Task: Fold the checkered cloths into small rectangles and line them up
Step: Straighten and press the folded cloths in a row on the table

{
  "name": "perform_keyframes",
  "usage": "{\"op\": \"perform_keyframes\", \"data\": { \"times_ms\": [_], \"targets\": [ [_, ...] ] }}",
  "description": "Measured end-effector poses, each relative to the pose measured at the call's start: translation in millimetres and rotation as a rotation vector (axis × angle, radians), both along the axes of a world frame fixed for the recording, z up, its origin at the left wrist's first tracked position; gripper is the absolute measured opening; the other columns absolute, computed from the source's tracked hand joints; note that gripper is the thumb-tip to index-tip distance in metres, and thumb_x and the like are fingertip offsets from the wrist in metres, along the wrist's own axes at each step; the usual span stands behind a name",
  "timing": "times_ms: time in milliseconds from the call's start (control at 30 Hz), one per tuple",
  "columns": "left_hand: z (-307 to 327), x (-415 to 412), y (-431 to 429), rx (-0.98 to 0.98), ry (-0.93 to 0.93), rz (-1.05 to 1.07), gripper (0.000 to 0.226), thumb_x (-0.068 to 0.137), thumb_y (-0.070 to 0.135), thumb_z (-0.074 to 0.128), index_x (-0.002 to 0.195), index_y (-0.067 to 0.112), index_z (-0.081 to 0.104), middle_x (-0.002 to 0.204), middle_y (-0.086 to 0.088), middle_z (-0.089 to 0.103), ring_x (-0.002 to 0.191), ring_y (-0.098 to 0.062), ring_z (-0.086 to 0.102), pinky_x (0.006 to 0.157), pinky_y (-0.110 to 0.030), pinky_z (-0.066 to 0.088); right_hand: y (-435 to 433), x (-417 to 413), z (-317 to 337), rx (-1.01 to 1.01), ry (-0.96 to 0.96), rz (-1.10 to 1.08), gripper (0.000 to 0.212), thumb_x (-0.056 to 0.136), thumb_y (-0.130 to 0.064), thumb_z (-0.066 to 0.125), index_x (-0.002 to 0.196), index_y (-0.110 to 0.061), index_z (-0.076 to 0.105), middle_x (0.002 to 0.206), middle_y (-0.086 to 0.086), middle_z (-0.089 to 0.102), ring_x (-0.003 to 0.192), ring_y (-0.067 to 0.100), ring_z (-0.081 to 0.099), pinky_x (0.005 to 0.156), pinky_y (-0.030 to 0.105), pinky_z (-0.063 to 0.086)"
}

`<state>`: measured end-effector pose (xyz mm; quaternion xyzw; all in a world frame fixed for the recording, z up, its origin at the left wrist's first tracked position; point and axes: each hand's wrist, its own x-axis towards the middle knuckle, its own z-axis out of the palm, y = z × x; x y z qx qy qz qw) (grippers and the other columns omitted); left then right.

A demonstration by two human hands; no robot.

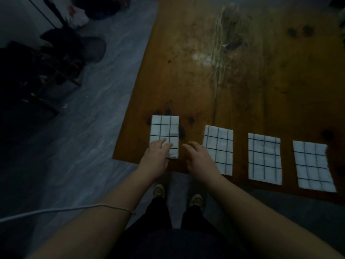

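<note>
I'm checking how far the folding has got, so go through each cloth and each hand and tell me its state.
Leftmost checkered cloth: folded, flat on the wooden table, sits farther back than the others.
Second cloth: folded, flat, near corner hidden by right hand.
Third cloth: folded, flat, untouched.
Rightmost cloth: folded, flat, untouched.
Left hand: open, fingers resting on leftmost cloth.
Right hand: open, holding nothing.

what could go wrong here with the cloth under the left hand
The leftmost folded cloth sits farther up the table than the other three, so the row may end up uneven. The left hand presses only its near corner; sliding it from there might skew or unfold it. The rightmost cloth lies at the table edge and could slip off.
</note>
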<state>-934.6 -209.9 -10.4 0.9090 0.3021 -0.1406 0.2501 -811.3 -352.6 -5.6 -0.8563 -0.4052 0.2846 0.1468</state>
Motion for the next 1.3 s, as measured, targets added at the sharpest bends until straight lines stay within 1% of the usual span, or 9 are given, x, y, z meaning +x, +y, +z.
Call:
{"op": "perform_keyframes", "data": {
  "times_ms": [167, 267, 367, 533, 667, 767, 867, 1100, 1300],
  "targets": [
    [-12, -17, 41, 0.026, 0.079, -0.066, 0.069, 0.098, 0.029, 0.062, 0.159, 0.028, 0.029, 0.168, -0.007, 0.016, 0.153, -0.029, 0.014, 0.123, -0.046, 0.022, 42, -31, -13, -0.046, -0.024, -0.035, 0.063, 0.099, -0.023, 0.058, 0.155, -0.032, 0.031, 0.165, -0.001, 0.022, 0.151, 0.021, 0.019, 0.120, 0.042, 0.026],
    [-15, -21, 50, 0.011, 0.071, -0.098, 0.069, 0.097, 0.028, 0.063, 0.158, 0.028, 0.030, 0.168, -0.006, 0.016, 0.154, -0.028, 0.013, 0.124, -0.047, 0.021, 55, -43, -19, -0.092, -0.027, -0.062, 0.068, 0.095, -0.019, 0.061, 0.155, -0.033, 0.031, 0.165, -0.001, 0.021, 0.152, 0.021, 0.016, 0.121, 0.044, 0.023],
    [-17, -26, 56, 0.021, 0.057, -0.101, 0.063, 0.099, 0.030, 0.061, 0.156, 0.028, 0.034, 0.167, -0.006, 0.021, 0.151, -0.029, 0.018, 0.122, -0.046, 0.025, 59, -49, -22, -0.145, -0.057, -0.041, 0.073, 0.092, -0.018, 0.065, 0.155, -0.032, 0.030, 0.165, 0.000, 0.021, 0.153, 0.022, 0.014, 0.122, 0.045, 0.020],
    [-15, -29, 54, -0.033, 0.065, -0.145, 0.067, 0.098, 0.029, 0.062, 0.158, 0.028, 0.031, 0.168, -0.005, 0.018, 0.154, -0.027, 0.013, 0.124, -0.046, 0.021, 54, -52, -24, -0.134, -0.062, -0.049, 0.076, 0.090, -0.013, 0.068, 0.155, -0.028, 0.030, 0.166, 0.002, 0.020, 0.153, 0.022, 0.013, 0.122, 0.041, 0.020],
    [-17, -25, 43, -0.052, 0.057, -0.203, 0.065, 0.099, 0.030, 0.060, 0.157, 0.029, 0.032, 0.169, -0.004, 0.017, 0.155, -0.026, 0.011, 0.125, -0.046, 0.019, 35, -53, -22, -0.137, -0.086, -0.079, 0.076, 0.090, -0.016, 0.070, 0.154, -0.027, 0.031, 0.165, 0.002, 0.021, 0.153, 0.022, 0.016, 0.121, 0.040, 0.021],
    [-20, -18, 30, -0.045, 0.042, -0.235, 0.065, 0.099, 0.027, 0.061, 0.157, 0.031, 0.032, 0.169, -0.003, 0.017, 0.156, -0.026, 0.010, 0.125, -0.045, 0.018, 17, -54, -22, -0.146, -0.100, -0.114, 0.071, 0.094, -0.016, 0.066, 0.155, -0.025, 0.031, 0.165, 0.002, 0.022, 0.152, 0.021, 0.017, 0.121, 0.039, 0.022],
    [-22, -13, 19, -0.020, 0.042, -0.273, 0.066, 0.098, 0.030, 0.062, 0.157, 0.032, 0.031, 0.168, -0.003, 0.018, 0.155, -0.026, 0.013, 0.125, -0.045, 0.019, 5, -53, -22, -0.139, -0.102, -0.152, 0.070, 0.094, -0.016, 0.065, 0.155, -0.025, 0.031, 0.165, 0.002, 0.022, 0.152, 0.020, 0.017, 0.121, 0.038, 0.022],
    [-20, -11, 20, -0.006, 0.046, -0.267, 0.069, 0.096, 0.036, 0.063, 0.157, 0.032, 0.031, 0.167, -0.003, 0.020, 0.152, -0.026, 0.018, 0.123, -0.045, 0.021, 5, -47, -22, -0.121, -0.103, -0.162, 0.071, 0.094, -0.015, 0.065, 0.155, -0.025, 0.030, 0.165, 0.002, 0.021, 0.152, 0.021, 0.016, 0.121, 0.039, 0.022],
    [-22, -15, 27, -0.006, 0.040, -0.241, 0.067, 0.096, 0.037, 0.063, 0.156, 0.032, 0.032, 0.167, -0.002, 0.022, 0.152, -0.025, 0.020, 0.124, -0.046, 0.023, 11, -45, -25, -0.098, -0.100, -0.147, 0.070, 0.090, -0.019, 0.071, 0.149, -0.030, 0.036, 0.162, -0.002, 0.025, 0.150, 0.020, 0.019, 0.119, 0.039, 0.027]
  ]
}}
